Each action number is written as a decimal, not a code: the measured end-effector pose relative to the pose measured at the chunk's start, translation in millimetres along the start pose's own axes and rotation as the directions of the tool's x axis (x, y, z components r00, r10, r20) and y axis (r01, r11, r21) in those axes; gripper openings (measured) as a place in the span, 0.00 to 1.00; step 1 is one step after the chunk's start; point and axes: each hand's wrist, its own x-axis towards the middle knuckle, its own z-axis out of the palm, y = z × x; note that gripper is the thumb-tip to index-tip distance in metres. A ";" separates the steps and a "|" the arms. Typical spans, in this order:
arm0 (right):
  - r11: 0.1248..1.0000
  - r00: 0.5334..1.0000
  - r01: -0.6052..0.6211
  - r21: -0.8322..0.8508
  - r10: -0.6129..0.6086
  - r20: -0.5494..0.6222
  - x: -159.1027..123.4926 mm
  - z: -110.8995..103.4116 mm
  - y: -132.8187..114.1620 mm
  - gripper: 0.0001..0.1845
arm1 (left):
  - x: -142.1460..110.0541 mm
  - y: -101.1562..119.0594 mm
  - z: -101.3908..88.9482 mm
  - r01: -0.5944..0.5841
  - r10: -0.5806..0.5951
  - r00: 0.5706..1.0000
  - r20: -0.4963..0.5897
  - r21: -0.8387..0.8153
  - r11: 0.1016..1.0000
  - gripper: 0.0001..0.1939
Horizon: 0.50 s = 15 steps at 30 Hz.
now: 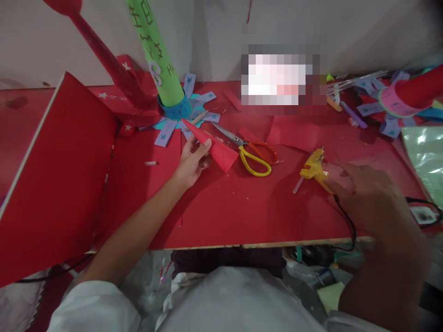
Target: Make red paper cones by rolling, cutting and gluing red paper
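Observation:
My left hand (pixel 194 159) is closed on a red paper cone (pixel 221 151), its narrow tip pointing up and to the left and its wide end to the right. A yellow glue gun (pixel 314 166) lies to the right, with a clear glue stick (pixel 298 184) poking out of it and a black cord (pixel 348 216) trailing off. My right hand (pixel 370 184) is beside the glue gun's handle, blurred, with thumb and fingers apart. Scissors (pixel 238 140) with one yellow and one orange handle lie open between the hands, close to the cone.
A green paper tube (pixel 159 60) with lettering stands in a blue ring behind my left hand. Farther left are a red stand (pixel 100 50) and an upright red panel (pixel 65 184). Pieces of red paper (pixel 294 133), a purple marker (pixel 353 115) and a pink-ringed tube (pixel 401 99) lie on the right.

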 end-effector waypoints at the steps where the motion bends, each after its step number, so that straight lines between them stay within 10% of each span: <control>1: 0.999 1.000 0.006 0.054 -0.005 -0.025 5.1 -9.2 -9.9 0.21 | -0.5 0.3 0.4 0.001 -0.001 1.000 0.000 0.007 1.000 0.28; 7: 0.808 0.999 0.023 0.589 -0.039 0.015 57.9 -26.9 -88.7 0.13 | -3.2 3.2 2.4 -0.016 0.016 0.999 0.034 0.010 1.000 0.28; 15: 0.421 0.942 -0.111 0.900 -0.244 0.230 106.7 29.2 -149.2 0.11 | -5.0 5.0 2.0 -0.036 0.036 0.994 0.101 -0.002 0.999 0.27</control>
